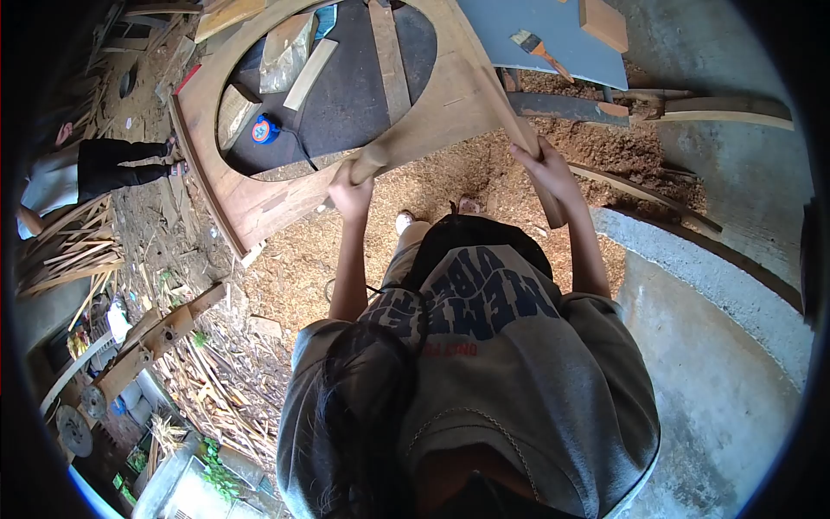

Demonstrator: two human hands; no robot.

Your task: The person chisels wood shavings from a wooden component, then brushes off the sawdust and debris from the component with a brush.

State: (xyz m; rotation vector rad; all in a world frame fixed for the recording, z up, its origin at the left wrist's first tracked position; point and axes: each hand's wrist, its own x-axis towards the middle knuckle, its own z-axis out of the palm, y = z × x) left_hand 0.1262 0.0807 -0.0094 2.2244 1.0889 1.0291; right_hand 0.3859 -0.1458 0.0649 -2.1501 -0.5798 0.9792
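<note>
My left hand [350,195] is closed around a short round wooden piece [372,160], whose pale end points up and right; its other end is hidden in my grip. It is at the near edge of a wooden panel [294,201] with a large oval opening. My right hand [553,176] is closed on a wooden strip [520,131] that runs along the panel's right side, its near end sticking out below my hand. Through the oval opening, a blue tape measure [264,130] and several wood offcuts [309,75] show on a dark surface.
A paintbrush [540,54] and a wood block [603,24] lie on a grey-blue board [493,33]. A person [52,177] stands at the left. Wood shavings [294,277] cover the ground, with scrap sticks [216,372] lower left. A concrete ledge [700,277] is at right.
</note>
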